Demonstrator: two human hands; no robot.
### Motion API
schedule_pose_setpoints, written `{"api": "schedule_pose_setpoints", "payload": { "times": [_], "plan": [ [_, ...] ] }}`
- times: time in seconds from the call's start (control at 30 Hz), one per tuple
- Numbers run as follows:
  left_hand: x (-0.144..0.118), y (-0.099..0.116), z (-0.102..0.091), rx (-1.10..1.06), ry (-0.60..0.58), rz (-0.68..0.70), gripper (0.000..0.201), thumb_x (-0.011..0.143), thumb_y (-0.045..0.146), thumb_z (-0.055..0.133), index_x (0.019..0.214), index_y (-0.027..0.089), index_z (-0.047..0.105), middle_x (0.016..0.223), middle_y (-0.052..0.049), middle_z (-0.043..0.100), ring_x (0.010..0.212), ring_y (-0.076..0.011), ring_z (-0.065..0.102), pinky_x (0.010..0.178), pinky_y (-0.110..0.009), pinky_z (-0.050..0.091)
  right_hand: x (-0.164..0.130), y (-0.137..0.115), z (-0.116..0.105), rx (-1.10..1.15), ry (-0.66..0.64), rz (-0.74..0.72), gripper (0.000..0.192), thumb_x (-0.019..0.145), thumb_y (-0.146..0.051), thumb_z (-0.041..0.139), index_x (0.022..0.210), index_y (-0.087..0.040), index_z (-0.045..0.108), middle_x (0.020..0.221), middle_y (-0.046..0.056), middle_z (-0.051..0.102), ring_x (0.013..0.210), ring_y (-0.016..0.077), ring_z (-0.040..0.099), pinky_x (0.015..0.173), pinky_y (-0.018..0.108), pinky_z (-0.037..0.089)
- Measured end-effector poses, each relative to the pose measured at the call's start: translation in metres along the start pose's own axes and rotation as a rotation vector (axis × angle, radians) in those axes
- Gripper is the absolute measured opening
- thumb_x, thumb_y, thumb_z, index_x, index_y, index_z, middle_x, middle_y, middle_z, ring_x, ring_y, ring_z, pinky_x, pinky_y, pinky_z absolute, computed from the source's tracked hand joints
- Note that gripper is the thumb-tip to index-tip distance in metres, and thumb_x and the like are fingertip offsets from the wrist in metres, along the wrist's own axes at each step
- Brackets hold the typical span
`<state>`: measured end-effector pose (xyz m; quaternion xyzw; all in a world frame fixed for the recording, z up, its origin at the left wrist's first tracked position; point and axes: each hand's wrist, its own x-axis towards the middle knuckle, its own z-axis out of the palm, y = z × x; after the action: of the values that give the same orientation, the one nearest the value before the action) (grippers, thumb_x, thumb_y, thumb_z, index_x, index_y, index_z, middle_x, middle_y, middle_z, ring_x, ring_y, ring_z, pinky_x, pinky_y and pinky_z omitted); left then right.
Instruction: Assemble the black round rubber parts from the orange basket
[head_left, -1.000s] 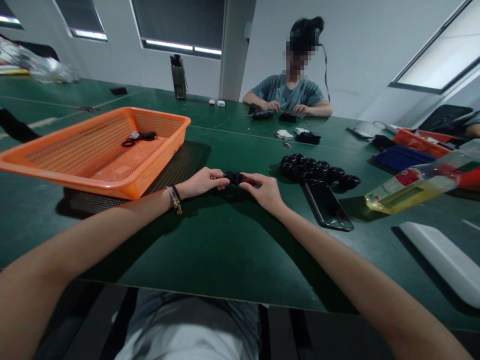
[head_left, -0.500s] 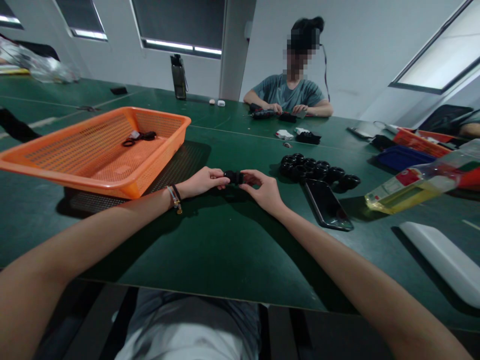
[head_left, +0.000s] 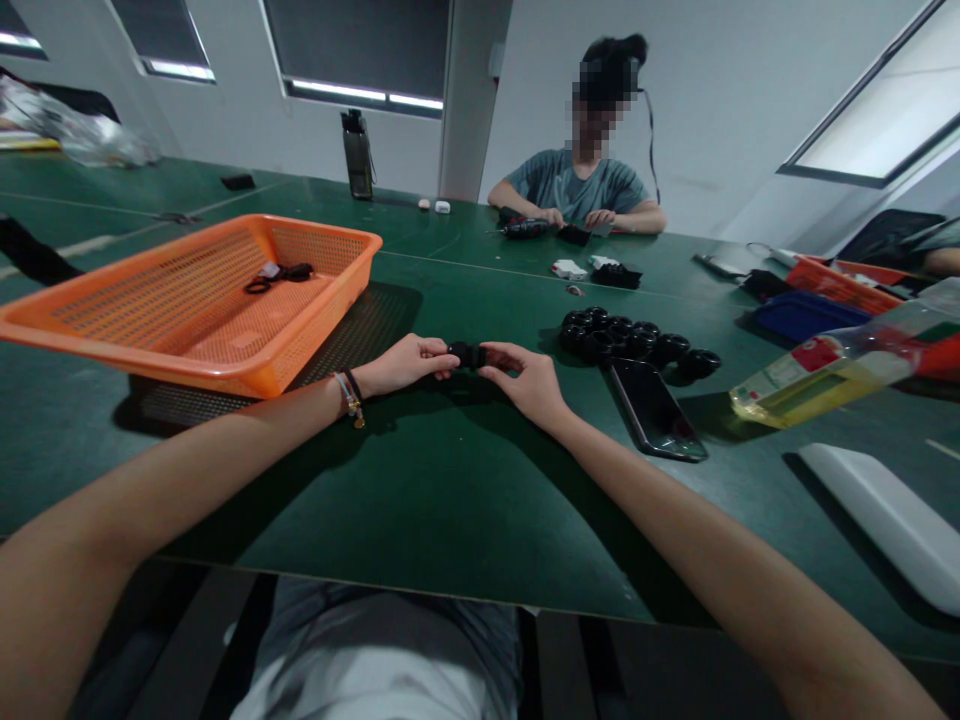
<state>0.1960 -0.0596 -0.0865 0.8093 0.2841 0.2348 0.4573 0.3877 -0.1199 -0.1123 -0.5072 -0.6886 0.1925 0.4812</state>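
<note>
Between my two hands is a small black part, short and rounded; its exact kind is too dark and small to make out. My left hand pinches its left end between thumb and fingers. On the right end, the thumb and fingertips of my right hand close around it. The part is held just over the green table, and fingers hide both its ends. To the right of my right hand lies a cluster of several shiny black round pieces with hollow openings.
An orange basket with a dark cable stands left. A phone, a bottle of yellow liquid and a white slab lie right. Across the table sits a person beside a drill-like tool. A dark bottle stands behind.
</note>
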Motion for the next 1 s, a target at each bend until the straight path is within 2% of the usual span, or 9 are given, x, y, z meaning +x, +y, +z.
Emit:
{"api": "schedule_pose_setpoints", "payload": {
  "times": [0.8,1.0],
  "plan": [
    [0.0009,-0.002,-0.0002,0.023,-0.002,0.012,0.022,0.078,0.023,0.053,0.061,0.011,0.06,0.064,0.002,0.051,0.058,-0.0067,0.05,0.062,-0.019,0.043,0.0003,-0.001,0.0007,-0.039,0.012,0.016,0.025,0.071,-0.026,0.063,0.094,-0.019,0.069,0.074,0.002,0.07,0.065,0.0152,0.062,0.066,0.031,0.052],
    [0.0005,-0.003,-0.0005,0.01,0.001,0.008,0.023,0.077,0.025,0.054,0.061,0.011,0.06,0.062,0.002,0.051,0.058,-0.0071,0.05,0.063,-0.02,0.043,-0.0004,0.0008,-0.0012,-0.042,-0.013,-0.028,0.03,0.07,-0.025,0.064,0.1,-0.02,0.068,0.081,0.004,0.069,0.071,0.0163,0.063,0.07,0.032,0.052]
  ]
}}
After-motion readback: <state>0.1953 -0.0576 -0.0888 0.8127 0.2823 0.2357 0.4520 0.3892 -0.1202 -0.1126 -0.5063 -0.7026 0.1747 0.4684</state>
